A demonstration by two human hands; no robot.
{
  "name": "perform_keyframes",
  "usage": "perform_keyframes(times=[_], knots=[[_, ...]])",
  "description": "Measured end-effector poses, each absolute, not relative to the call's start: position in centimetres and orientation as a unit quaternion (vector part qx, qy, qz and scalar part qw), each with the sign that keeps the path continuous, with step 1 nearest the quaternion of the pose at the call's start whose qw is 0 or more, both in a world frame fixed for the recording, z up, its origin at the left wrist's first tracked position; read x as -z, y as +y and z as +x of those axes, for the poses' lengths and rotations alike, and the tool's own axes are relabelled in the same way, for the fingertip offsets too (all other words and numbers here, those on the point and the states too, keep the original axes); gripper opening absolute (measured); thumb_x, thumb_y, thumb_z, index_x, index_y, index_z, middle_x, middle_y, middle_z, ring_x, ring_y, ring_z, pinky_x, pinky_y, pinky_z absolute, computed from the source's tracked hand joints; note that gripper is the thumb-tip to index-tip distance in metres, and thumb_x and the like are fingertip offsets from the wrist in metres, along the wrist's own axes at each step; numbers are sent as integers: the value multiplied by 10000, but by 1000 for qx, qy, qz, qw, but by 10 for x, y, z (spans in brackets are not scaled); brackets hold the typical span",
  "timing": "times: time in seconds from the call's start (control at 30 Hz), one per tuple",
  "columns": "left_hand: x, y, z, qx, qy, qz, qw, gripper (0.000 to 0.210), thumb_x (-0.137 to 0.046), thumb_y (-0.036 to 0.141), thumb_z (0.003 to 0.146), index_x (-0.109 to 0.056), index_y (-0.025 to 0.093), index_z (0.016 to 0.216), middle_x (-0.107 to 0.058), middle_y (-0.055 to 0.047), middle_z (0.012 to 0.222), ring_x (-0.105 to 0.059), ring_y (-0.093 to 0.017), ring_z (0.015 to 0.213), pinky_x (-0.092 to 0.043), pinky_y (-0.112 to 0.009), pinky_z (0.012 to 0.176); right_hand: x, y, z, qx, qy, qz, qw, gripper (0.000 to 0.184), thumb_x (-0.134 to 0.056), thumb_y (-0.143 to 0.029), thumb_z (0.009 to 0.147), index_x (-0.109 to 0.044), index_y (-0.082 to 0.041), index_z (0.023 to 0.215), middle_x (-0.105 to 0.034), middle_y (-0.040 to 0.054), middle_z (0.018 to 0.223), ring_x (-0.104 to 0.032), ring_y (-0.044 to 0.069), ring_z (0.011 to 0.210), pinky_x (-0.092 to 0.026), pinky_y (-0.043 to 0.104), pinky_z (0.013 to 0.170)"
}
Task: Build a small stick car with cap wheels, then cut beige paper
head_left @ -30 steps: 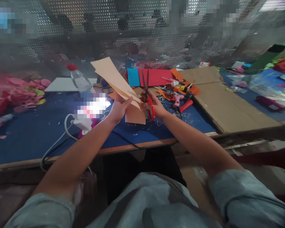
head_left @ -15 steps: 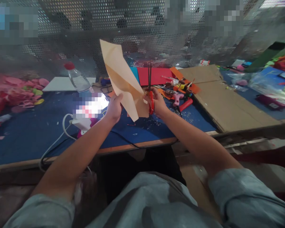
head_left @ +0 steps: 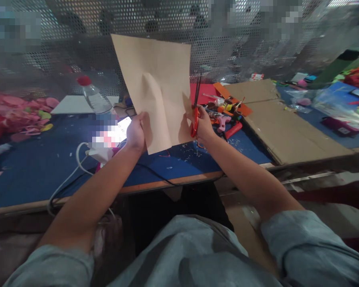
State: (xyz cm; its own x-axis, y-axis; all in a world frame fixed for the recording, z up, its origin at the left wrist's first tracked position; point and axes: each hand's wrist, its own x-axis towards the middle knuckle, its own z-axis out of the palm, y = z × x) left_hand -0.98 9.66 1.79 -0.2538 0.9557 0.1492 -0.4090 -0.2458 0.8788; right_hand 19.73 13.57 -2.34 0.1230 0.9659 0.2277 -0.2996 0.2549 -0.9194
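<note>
A tan sheet of paper (head_left: 164,79) is held up above the table, spread wide with a soft crease down its lower middle. My left hand (head_left: 137,132) is closed on its lower left edge, thumb on the near face. At the lower right edge, my right hand (head_left: 203,125) is closed around red-handled scissors (head_left: 194,122), whose dark blades point upward and look nearly together. Fingertips of that hand also seem to touch the sheet's edge.
On the blue table (head_left: 167,171) stand a red-capped bottle (head_left: 97,97) and a lit phone (head_left: 118,131) with a white cable. Pink pieces (head_left: 14,115) lie left; a pink glue gun (head_left: 223,122), orange scraps and flattened cardboard (head_left: 296,131) lie right. A perforated metal screen (head_left: 167,20) rises behind.
The paper has opened out from a folded, slanted shape to a broad sheet facing me. My left hand has shifted slightly left, and my right hand with the scissors slightly right.
</note>
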Motion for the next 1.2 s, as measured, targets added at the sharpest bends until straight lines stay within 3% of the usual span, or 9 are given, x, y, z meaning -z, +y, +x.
perform_keyframes(times=[0.17, 0.33, 0.4, 0.57, 0.73, 0.87, 1.03, 1.2], knots=[[-25, 90, -10, -704, 343, 355, 510, 130, -694, 285, 821, -701, 196, 914, -779, -26, 911, -765, -300, 1163, -660, -387, 959, 24, 139, 198, -485, -425, -355, 677, 631, -940, -605, 615, -560, -306, 1022, -629, -22, 854, -680, 209, 803, -599, 348, 642], [-30, 83, -12, -624, 335, 346, 615, 172, -605, 279, 797, -701, 167, 883, -717, -59, 756, -783, -273, 786, -677, -398, 738, 25, 138, 198, -507, -388, -324, 698, 512, -957, -475, 588, -600, -294, 908, -642, -31, 852, -690, 205, 879, -653, 391, 858], [-32, 81, -13, -611, 336, 356, 623, 197, -584, 275, 797, -713, 162, 895, -715, -61, 754, -762, -253, 732, -673, -398, 725, 26, 139, 197, -515, -380, -307, 704, 482, -948, -445, 604, -610, -298, 914, -673, -28, 902, -704, 205, 922, -650, 411, 947], [-33, 77, -14, -596, 315, 379, 634, 191, -541, 239, 774, -698, 189, 870, -703, -59, 735, -780, -292, 942, -681, -433, 840, 25, 141, 197, -522, -373, -273, 717, 477, -942, -440, 633, -623, -294, 956, -727, 4, 1094, -717, 215, 1089, -604, 402, 1087], [-32, 78, -16, -595, 318, 372, 638, 212, -547, 300, 722, -688, 200, 846, -735, -107, 772, -760, -392, 1120, -666, -535, 902, 24, 141, 197, -506, -387, -317, 703, 492, -937, -497, 616, -593, -293, 903, -707, 8, 981, -720, 239, 1025, -637, 407, 969], [-33, 77, -18, -584, 308, 377, 650, 218, -564, 321, 702, -682, 191, 831, -782, -127, 874, -699, -452, 1265, -638, -614, 971, 25, 139, 197, -496, -402, -341, 690, 529, -906, -560, 634, -564, -296, 940, -703, 18, 1006, -713, 263, 1085, -629, 423, 948], [-35, 75, -17, -570, 305, 385, 658, 242, -580, 327, 660, -667, 196, 843, -786, -143, 931, -678, -445, 1309, -631, -613, 1001, 26, 138, 197, -538, -408, -352, 649, 505, -887, -552, 672, -554, -299, 956, -714, 26, 1003, -726, 299, 1071, -651, 474, 882], [-33, 76, -20, -573, 296, 412, 643, 174, -611, 331, 721, -669, 204, 826, -766, -121, 875, -711, -430, 1245, -648, -566, 942, 25, 141, 195, -553, -351, -334, 679, 470, -903, -440, 657, -512, -293, 871, -685, 6, 930, -729, 279, 1109, -676, 449, 927]])
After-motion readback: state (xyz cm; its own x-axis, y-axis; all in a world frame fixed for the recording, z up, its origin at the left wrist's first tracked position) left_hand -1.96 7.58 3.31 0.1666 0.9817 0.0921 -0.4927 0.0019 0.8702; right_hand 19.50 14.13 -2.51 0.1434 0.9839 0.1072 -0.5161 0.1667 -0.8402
